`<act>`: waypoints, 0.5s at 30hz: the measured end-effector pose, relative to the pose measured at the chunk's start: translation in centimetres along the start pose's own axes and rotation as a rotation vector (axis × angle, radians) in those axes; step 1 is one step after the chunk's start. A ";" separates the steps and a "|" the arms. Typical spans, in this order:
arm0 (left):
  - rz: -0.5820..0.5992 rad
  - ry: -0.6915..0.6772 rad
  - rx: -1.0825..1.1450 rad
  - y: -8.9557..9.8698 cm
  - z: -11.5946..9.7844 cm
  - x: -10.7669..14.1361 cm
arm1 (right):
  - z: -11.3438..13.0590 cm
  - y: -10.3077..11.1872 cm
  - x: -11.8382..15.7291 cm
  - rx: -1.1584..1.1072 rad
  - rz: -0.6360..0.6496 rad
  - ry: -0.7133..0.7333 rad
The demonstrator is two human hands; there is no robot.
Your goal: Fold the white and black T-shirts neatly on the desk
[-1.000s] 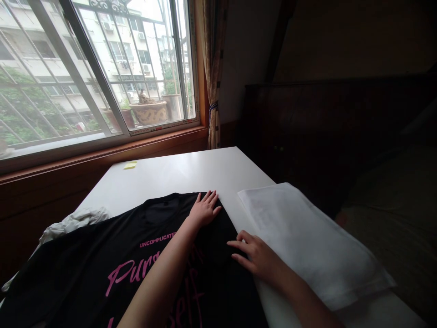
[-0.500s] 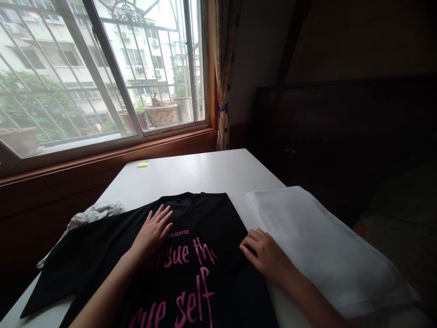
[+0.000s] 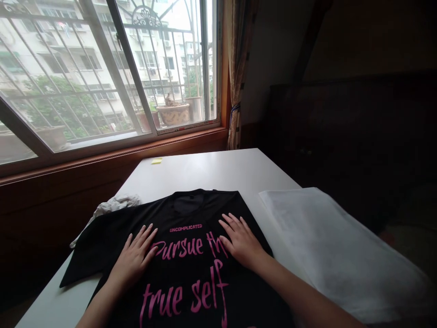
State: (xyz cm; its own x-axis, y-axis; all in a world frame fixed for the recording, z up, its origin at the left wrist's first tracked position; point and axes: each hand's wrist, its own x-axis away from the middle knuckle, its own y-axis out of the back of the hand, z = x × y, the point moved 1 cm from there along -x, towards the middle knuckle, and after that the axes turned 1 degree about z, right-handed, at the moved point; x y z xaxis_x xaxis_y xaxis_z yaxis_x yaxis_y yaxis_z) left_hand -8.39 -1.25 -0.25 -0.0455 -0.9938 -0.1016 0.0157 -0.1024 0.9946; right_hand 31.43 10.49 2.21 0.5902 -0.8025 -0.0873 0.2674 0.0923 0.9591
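T-shirt (image 3: 191,255), black with pink lettering, lay face up on the white table (image 3: 211,171), spread flat under both of the person's hands. The left hand (image 3: 134,255) rested palm down with its fingers spread on the chest just left of the word "Pursue", and the right hand (image 3: 241,241) lay the same way on the other end of that line of print, open and flat, neither one gripping any cloth. Pressed down like that on either side of the lettering, the hands seemed to be holding the fabric smooth and taut against the tabletop. The shirt's long axis ran straight away from the person, its collar pointing beyond the fingertips toward the window (image 3: 102,73) and its hem lost below the wrists out of view; one sleeve stuck out past the left hand toward the table's edge. A crumpled pale cloth (image 3: 116,205) sat just beyond that sleeve, further out than the left hand. To the outside of the right hand lay a large white sheet of fabric (image 3: 334,255), near the shirt's side. Far ahead of both hands, by the sill, was a small yellow note (image 3: 156,161).
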 end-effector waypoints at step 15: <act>-0.013 0.186 0.099 1.3 -3.2 8.4 | -2.7 0.8 3.4 0.016 -0.016 0.055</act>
State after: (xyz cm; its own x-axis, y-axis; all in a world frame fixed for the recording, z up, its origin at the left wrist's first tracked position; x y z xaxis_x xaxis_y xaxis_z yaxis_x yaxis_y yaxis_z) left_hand -5.55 -9.85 0.13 0.1399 -0.9844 -0.1070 -0.0825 -0.1192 0.9894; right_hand 35.69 9.40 1.94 0.6269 -0.7702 -0.1173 0.2657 0.0698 0.9615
